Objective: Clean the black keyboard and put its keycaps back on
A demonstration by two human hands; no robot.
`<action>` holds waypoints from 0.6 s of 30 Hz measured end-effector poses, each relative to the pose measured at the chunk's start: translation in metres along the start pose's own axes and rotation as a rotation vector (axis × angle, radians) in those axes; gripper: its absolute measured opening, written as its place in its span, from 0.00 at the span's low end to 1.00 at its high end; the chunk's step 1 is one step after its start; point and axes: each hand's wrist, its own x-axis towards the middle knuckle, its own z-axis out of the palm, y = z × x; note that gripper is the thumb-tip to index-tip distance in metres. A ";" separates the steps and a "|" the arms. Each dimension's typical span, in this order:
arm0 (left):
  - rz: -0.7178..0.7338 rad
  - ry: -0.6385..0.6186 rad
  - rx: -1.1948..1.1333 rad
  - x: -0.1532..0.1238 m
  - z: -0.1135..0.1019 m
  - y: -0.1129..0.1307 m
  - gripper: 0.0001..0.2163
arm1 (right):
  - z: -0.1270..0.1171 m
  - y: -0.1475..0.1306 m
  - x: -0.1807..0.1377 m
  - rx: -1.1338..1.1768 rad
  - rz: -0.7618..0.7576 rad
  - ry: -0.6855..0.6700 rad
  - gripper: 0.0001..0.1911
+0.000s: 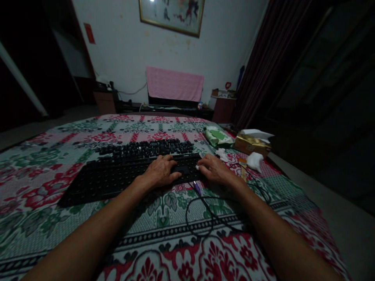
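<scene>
A black keyboard (108,180) with its keycaps off lies at a slant on the patterned cloth. My left hand (160,171) rests on its right half, thumb apart from the bent fingers. Over the right end, my right hand (214,168) is closed, pinching a small white wad (197,167) that looks like tissue against the keyboard. Behind the keyboard, many loose black keycaps (146,149) are spread in a long pile. A black cable (187,218) with a purple connector (197,189) curls in front of the keyboard.
To the right are a green wipes pack (218,136), a gold tissue box (252,144), crumpled white tissue (255,160) and a brush-like tool (243,168). The floral cloth (164,249) covers the table. A pink cloth (175,84) hangs by the far wall.
</scene>
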 end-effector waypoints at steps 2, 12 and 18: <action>0.003 -0.001 0.002 0.000 0.000 0.000 0.25 | -0.001 0.000 0.001 -0.001 -0.006 -0.010 0.13; -0.006 -0.011 -0.011 0.000 -0.002 0.001 0.24 | 0.002 0.006 0.002 -0.069 0.101 0.034 0.10; -0.011 -0.003 -0.017 0.000 -0.002 0.001 0.24 | 0.001 0.002 0.002 -0.063 0.143 0.077 0.11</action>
